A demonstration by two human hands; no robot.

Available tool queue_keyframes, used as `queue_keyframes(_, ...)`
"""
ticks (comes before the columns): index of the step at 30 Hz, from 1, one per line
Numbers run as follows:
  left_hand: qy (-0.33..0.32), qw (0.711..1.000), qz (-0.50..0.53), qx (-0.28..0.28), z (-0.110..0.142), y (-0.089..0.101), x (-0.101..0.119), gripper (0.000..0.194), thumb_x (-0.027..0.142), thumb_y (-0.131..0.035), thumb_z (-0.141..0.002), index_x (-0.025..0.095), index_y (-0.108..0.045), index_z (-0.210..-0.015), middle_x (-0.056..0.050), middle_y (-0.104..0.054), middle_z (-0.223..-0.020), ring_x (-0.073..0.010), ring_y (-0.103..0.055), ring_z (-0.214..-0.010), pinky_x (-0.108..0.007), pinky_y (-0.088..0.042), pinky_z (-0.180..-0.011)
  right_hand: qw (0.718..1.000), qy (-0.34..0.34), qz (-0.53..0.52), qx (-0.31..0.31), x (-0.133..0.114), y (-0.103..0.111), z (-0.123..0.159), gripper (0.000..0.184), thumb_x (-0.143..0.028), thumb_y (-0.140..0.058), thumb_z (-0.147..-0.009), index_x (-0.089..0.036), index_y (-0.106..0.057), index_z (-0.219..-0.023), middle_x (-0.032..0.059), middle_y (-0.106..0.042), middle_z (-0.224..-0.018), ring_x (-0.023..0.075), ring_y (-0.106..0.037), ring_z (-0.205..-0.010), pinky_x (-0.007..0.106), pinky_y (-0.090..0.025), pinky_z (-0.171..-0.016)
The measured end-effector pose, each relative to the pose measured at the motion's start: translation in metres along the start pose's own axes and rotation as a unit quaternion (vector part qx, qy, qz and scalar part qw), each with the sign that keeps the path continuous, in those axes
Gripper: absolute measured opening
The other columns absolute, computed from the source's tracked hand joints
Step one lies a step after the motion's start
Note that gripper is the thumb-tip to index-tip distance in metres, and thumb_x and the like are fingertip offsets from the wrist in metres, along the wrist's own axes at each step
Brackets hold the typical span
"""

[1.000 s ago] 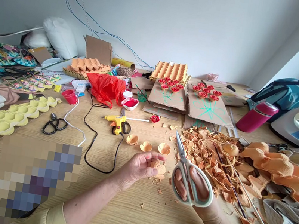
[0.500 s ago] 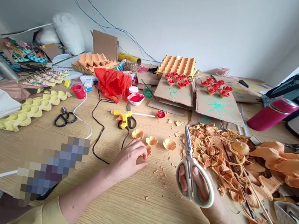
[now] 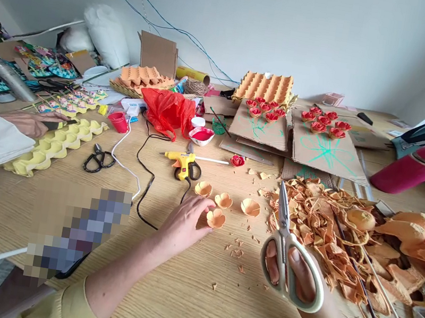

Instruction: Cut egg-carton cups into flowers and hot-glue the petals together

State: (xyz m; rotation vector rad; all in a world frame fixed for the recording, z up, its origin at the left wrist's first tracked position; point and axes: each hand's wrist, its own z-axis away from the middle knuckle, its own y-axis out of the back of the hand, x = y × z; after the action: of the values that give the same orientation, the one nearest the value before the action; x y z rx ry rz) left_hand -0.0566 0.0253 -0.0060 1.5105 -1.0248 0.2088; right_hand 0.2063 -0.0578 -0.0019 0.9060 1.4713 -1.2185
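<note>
My left hand (image 3: 185, 223) has its thumb and forefinger curved around the left side of an orange petal-edged egg-carton cup (image 3: 216, 218), the tips at its rim. Whether the cup touches the table I cannot tell. Just beyond are more such cups: a nested stack (image 3: 203, 189), a single one (image 3: 223, 200) and a wider one (image 3: 250, 207). In my right hand (image 3: 301, 275) is a pair of white-handled scissors (image 3: 285, 235), fingers through the loops, blades closed and pointing away. Small orange scraps (image 3: 237, 253) lie between the hands.
A yellow glue gun (image 3: 182, 165) with its black cord lies beyond my left hand. Orange trimmings (image 3: 319, 219) are heaped at right, near a red bottle (image 3: 416, 170). Red paper-pulp flowers stand on cardboard (image 3: 325, 158). Another person's hand (image 3: 35, 123) is by a yellow egg carton (image 3: 56, 148).
The view has shifted, so things appear farther right. The cup at my left fingers, partly hidden before, now shows fully. Another person's hand has appeared at left. My right hand still holds the scissors.
</note>
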Motion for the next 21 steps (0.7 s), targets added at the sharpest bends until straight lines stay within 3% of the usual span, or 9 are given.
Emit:
queue_keyframes(4, 0.023, 0.998, -0.048, -0.022, 0.0015, -0.001, 0.0008, 0.044, 0.02, -0.081, -0.073, 0.023, -0.057, -0.11, -0.003, -0.063, -0.1, -0.0252, -0.062, -0.095, -0.042, -0.051, -0.087, 1.0, 0.008, 0.006, -0.001, 0.0003, -0.0004, 0.0009, 0.037, -0.058, -0.05, -0.097, -0.023, -0.063, -0.095, 0.0003, -0.055, -0.061, 0.0133, -0.045, -0.052, 0.027, -0.035, -0.048)
queue_keyframes(9, 0.024, 0.998, -0.053, -0.031, 0.0019, -0.0011, 0.0009, 0.059, 0.025, -0.085, -0.071, 0.025, -0.055, -0.122, -0.008, -0.059, -0.124, -0.0284, -0.06, -0.113, -0.045, -0.05, -0.096, 1.0, -0.002, 0.006, -0.006, 0.0, 0.0001, 0.0014, 0.037, -0.058, -0.05, -0.097, -0.023, -0.063, -0.096, 0.0006, -0.056, -0.062, 0.0136, -0.045, -0.053, 0.027, -0.034, -0.048)
queue_keyframes(14, 0.03, 0.996, -0.072, -0.048, 0.001, -0.0028, 0.0023, 0.047, 0.026, -0.083, -0.074, 0.022, -0.059, -0.115, -0.007, -0.061, -0.117, -0.0291, -0.06, -0.112, -0.045, -0.049, -0.096, 1.0, 0.0, 0.001, -0.001, -0.0014, 0.0, 0.0011, 0.035, -0.056, -0.051, -0.097, -0.023, -0.063, -0.095, 0.0005, -0.055, -0.063, 0.0137, -0.046, -0.055, 0.027, -0.035, -0.049)
queue_keyframes(21, 0.026, 0.997, -0.073, -0.018, 0.0001, -0.0037, 0.0065, 0.037, 0.023, -0.082, -0.075, 0.021, -0.061, -0.105, -0.006, -0.065, -0.107, -0.0277, -0.062, -0.104, -0.042, -0.05, -0.09, 1.0, 0.003, -0.005, 0.019, -0.0036, -0.0031, 0.0002, 0.038, -0.059, -0.053, -0.095, -0.022, -0.063, -0.093, -0.0002, -0.055, -0.06, 0.0122, -0.044, -0.051, 0.026, -0.033, -0.047)
